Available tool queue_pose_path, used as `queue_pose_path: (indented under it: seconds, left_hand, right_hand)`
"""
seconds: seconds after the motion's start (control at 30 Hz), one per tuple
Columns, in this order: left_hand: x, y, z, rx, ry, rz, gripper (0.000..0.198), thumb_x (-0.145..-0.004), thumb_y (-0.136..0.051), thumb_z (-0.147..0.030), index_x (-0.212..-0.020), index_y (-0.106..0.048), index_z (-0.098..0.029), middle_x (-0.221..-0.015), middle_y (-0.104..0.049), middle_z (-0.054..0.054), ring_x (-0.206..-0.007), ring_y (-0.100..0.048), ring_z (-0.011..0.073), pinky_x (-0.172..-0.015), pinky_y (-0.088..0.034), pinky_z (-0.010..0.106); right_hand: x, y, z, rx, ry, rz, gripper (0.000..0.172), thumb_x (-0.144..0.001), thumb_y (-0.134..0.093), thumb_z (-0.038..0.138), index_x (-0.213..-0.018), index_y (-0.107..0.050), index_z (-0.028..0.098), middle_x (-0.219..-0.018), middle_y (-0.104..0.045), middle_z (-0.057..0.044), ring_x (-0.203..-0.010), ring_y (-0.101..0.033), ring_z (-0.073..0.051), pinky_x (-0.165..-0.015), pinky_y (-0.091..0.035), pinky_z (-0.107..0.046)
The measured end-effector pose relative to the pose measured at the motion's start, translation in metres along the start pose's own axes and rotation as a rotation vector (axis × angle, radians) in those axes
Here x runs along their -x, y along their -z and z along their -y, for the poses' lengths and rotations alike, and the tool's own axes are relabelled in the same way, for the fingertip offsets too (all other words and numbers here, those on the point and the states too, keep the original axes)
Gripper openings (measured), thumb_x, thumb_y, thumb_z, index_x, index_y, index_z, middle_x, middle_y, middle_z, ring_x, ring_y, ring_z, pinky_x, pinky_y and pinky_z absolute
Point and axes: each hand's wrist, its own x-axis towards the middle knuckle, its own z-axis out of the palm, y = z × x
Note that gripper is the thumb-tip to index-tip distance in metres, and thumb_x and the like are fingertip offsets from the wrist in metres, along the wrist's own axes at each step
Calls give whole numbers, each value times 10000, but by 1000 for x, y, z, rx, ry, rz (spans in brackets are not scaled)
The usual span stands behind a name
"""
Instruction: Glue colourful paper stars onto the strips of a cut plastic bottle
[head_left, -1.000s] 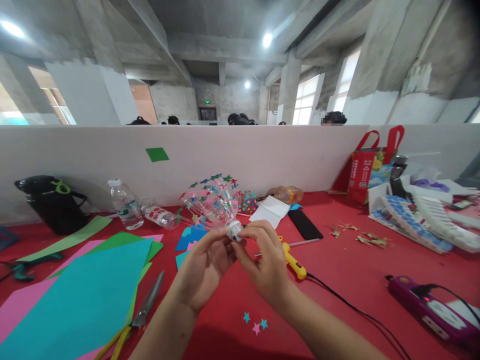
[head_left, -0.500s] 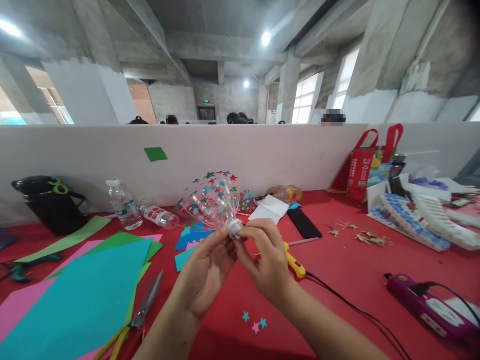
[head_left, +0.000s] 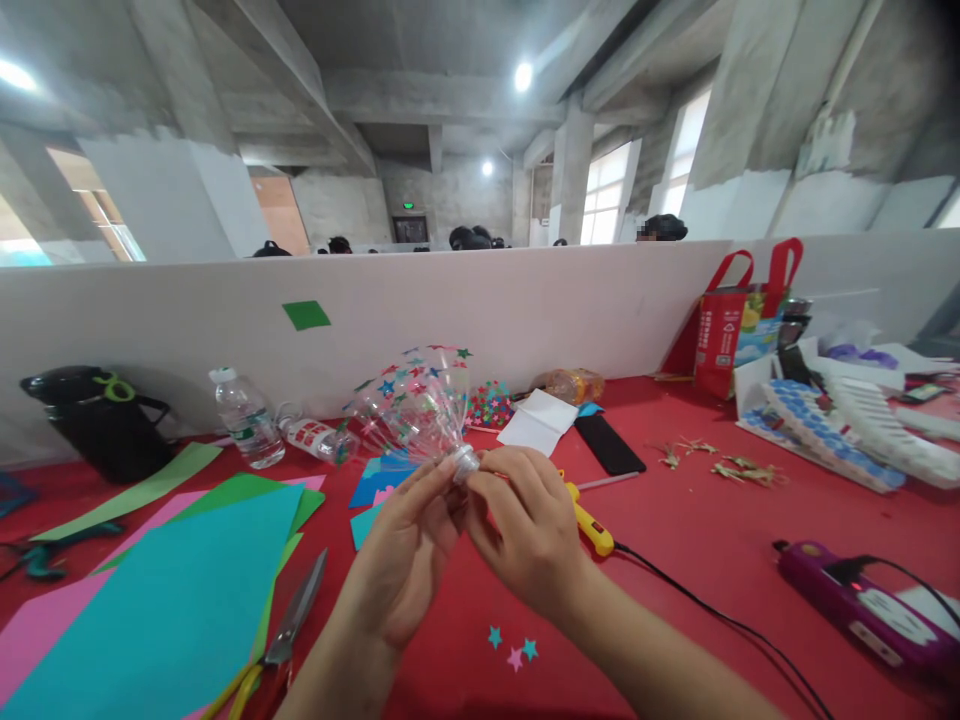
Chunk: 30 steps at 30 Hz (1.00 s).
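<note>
Both hands meet at the white neck end (head_left: 465, 460) of a clear plastic bottle top (head_left: 431, 425), which is cut into thin, splayed strips with small coloured stars at their tips. My left hand (head_left: 412, 550) grips the neck from the left, thumb on top. Curled against the neck's right side, my right hand (head_left: 532, 525) has its fingertips closed there; whether they pinch anything small is hidden. The strips fan up and to the left. Below the hands, three loose paper stars (head_left: 514, 658) in blue and pink lie on the red table (head_left: 675, 620).
Scissors (head_left: 296, 615) lie beside coloured paper sheets (head_left: 172, 590) at left. Water bottles (head_left: 251, 425) and a black jug (head_left: 97, 425) stand behind. A yellow corded tool (head_left: 592, 525), a phone (head_left: 611, 445) and a purple power strip (head_left: 862, 605) are at right.
The bottle top has turned slightly in my hands, and its stars have shifted round. My right fingers have moved from the neck's end to its side. The view has tilted a little.
</note>
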Motion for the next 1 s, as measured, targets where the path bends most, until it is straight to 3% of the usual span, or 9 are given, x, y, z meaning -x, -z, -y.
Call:
queue_pose_path:
  seconds: [0.3,0.5,0.6,1.0]
  left_hand:
    - [-1,3,6,28,-75,-13,102,-724,-691,-44,-792,-709,-118,-828,-734,47,-776,-694,130,-743,-564,193]
    - [3,0,4,32,-53,15,167,-658,-723,-4,-769,-730,-130,-751,-723,13,-688,-681,98,-672,-552,139]
    - [3,-1,2,42,-56,20,181,-671,-701,14,-780,-735,-126,-765,-729,22,-694,-685,97,-658,-552,128]
    - [-1,-6,-5,44,15,-143,294,-809,-486,86,-727,-700,-98,-713,-724,48,-640,-690,97,-613,-566,153]
  right_hand:
    - [1,2,3,-75,-26,-20,159,-887,-511,72,-989,-541,190,-901,-609,-89,-823,-538,-207,-732,-497,-358]
    - [-1,3,4,-67,-30,-32,155,-884,-536,70,-973,-524,196,-876,-590,-73,-809,-537,-201,-723,-499,-349]
    - [-1,3,4,-77,-27,-13,148,-886,-530,73,-962,-528,201,-875,-587,-70,-820,-535,-203,-730,-496,-352]
    - [0,3,1,-196,-111,2,165,-865,-534,97,-985,-559,208,-944,-625,-78,-905,-577,-214,-785,-506,-376]
